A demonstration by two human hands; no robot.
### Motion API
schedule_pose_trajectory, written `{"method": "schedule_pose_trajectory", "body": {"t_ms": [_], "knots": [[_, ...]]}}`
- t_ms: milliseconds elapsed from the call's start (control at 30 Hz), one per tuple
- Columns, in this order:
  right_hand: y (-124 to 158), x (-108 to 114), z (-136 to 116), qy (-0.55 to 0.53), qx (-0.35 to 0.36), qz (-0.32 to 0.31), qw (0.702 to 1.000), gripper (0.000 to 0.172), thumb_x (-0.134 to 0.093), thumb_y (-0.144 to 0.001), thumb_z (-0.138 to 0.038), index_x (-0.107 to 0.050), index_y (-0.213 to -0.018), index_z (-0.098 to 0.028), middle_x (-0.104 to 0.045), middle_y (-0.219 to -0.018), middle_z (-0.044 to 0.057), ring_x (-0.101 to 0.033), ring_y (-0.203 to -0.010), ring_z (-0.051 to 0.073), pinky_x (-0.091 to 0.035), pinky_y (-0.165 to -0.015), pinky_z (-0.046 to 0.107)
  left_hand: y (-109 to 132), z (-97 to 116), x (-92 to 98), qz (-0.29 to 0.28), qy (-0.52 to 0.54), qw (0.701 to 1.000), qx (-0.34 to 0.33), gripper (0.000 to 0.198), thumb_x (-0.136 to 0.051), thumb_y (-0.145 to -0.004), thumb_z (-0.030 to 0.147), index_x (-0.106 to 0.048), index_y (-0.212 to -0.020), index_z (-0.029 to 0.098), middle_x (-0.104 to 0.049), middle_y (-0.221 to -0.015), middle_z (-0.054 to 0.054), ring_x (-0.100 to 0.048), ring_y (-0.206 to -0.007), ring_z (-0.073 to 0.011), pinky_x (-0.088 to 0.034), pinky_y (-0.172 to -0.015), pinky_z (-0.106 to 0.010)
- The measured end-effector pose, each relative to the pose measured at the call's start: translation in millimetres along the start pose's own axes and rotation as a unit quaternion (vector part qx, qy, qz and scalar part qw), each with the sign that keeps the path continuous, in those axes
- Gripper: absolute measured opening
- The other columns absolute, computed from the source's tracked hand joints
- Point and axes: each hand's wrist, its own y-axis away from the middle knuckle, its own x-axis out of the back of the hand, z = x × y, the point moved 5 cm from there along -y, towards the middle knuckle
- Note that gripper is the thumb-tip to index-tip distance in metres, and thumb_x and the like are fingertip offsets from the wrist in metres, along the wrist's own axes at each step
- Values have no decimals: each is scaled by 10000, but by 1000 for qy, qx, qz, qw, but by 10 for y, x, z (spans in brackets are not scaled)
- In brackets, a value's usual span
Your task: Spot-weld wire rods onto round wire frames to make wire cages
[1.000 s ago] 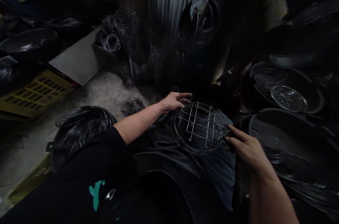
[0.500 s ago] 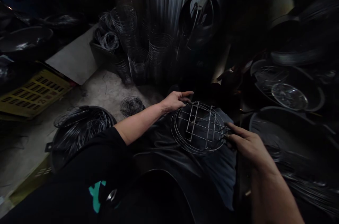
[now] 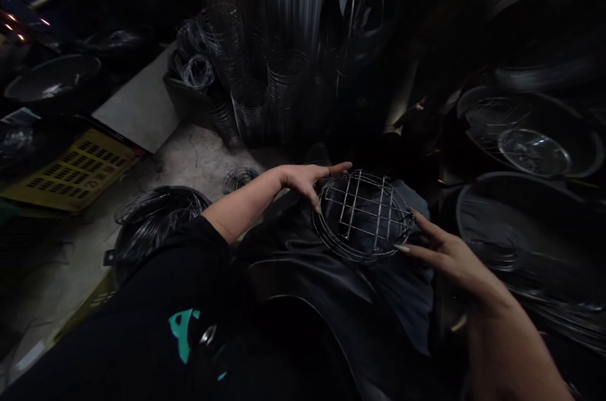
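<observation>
A round wire grille (image 3: 363, 216), a ring with a crossed grid of bright rods inside, lies on my lap over a dark apron. My left hand (image 3: 307, 179) rests on its far left rim, fingers stretched along the ring and thumb down beside it. My right hand (image 3: 438, 251) is at the right rim, fingers extended and slightly apart, fingertips touching or just off the ring. Neither hand wraps around the grille.
Stacks of wire rings and cages (image 3: 250, 104) stand ahead on the concrete floor. A black tub of wire hoops (image 3: 156, 218) sits at left, a yellow slotted crate (image 3: 71, 170) beyond it. Dark basins (image 3: 530, 148) with metal parts crowd the right side.
The right hand's fingers, earlier pinched on the grille's right edge, have straightened out. The left hand slid slightly along the far rim. The view shifted a little to the right.
</observation>
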Motion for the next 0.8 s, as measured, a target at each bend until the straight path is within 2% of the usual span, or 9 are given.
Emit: {"method": "schedule_pose_trajectory", "body": {"t_ms": [67,167,267,367,500,567,633,700,800], "knots": [[4,-24,53,8,-9,13,1000,1045,-804,-552,-465,-361,-1444,-149,-521,-1335,92,-492,-1218,329,-453,-1000,407,30,14,-46,19,-64,998,18,1288,-876,-478,210,-78,-1488,229,-348,-1493,-73,-322,-1372,-277,-257,-1135,-350],[-21,-29,138,20,-22,20,999,1048,-799,-560,-462,-344,-1452,-154,-527,-1330,84,-484,-1229,319,-407,-1041,418,47,18,-117,41,-114,992,22,1290,-886,-472,252,-94,-1490,237,-313,-1510,-76,-319,-1373,-295,-260,-1135,-369],[-55,-3,168,41,-21,32,998,1011,-800,-550,-445,-393,-1428,-153,-517,-1341,68,-440,-1270,307,-335,-1090,409,52,-5,-167,39,-118,992,15,1311,-896,-464,332,-90,-1491,215,-236,-1537,-94,-265,-1397,-302,-234,-1146,-372],[-81,2,140,63,-13,46,997,968,-814,-541,-392,-439,-1404,-164,-534,-1325,64,-435,-1275,309,-333,-1091,407,54,-28,-192,52,-116,992,20,1277,-878,-505,396,-88,-1492,221,-189,-1551,-87,-217,-1417,-291,-199,-1160,-379],[-54,3,93,88,-12,80,993,948,-830,-524,-339,-470,-1385,-177,-544,-1319,77,-461,-1254,308,-361,-1075,388,69,-9,-201,66,-106,992,13,1281,-902,-450,319,-152,-1485,230,-178,-1555,-61,-190,-1425,-282,-177,-1170,-354],[-3,-6,108,47,-26,64,997,985,-836,-516,-340,-439,-1405,-189,-611,-1228,82,-566,-1132,284,-481,-959,352,98,-19,-170,67,-59,996,13,1282,-910,-414,249,-192,-1476,216,-248,-1535,-71,-248,-1406,-284,-221,-1155,-345],[61,-24,152,-44,-51,35,997,1022,-833,-519,-345,-396,-1427,-181,-697,-973,67,-662,-826,218,-564,-687,275,132,-56,-126,69,34,997,8,1199,-885,-435,156,-262,-1457,216,-380,-1474,-72,-364,-1349,-272,-313,-1105,-337],[116,-32,203,-133,-78,42,987,1041,-824,-506,-327,-376,-1426,-130,-671,-704,26,-600,-556,151,-489,-469,205,143,-129,-76,93,146,985,12,1002,-808,-514,64,-378,-1408,204,-528,-1357,-72,-497,-1240,-237,-413,-1012,-313],[134,-64,245,-200,-102,104,969,1054,-817,-447,-277,-394,-1389,-70,-622,-591,11,-562,-481,145,-416,-385,184,86,-301,0,208,266,939,58,687,-655,-610,-19,-556,-1270,144,-683,-1099,-80,-639,-966,-163,-491,-842,-257]]}}
